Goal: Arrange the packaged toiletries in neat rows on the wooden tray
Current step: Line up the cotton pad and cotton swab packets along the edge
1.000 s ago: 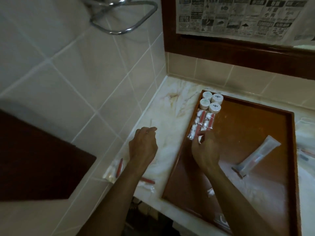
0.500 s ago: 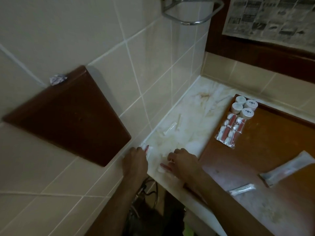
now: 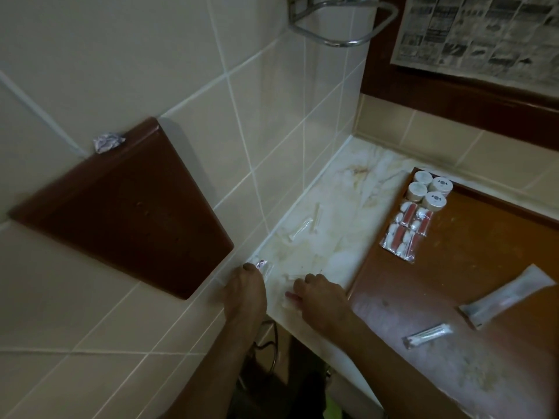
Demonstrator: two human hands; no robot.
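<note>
Both hands work left of the wooden tray [image 3: 490,252]. The right hand [image 3: 320,300] pinches a red-striped packet [image 3: 290,299]; the left hand [image 3: 245,291] pinches another packet [image 3: 262,264]. Risk — slippery wrappers near the counter edge [image 3: 302,331] may drop off.

We see our left hand [image 3: 246,293] reaching forward with its back up, the forearm running straight back toward us, and its fingertips pinch a small clear packet [image 3: 262,265] that sticks out just beyond them. Our right hand [image 3: 322,299] lies close beside it, knuckles up and fingers curled down over a red-tipped packet [image 3: 289,298] whose end shows just left of the fingertips. The right forearm stretches away to the lower right.
</note>
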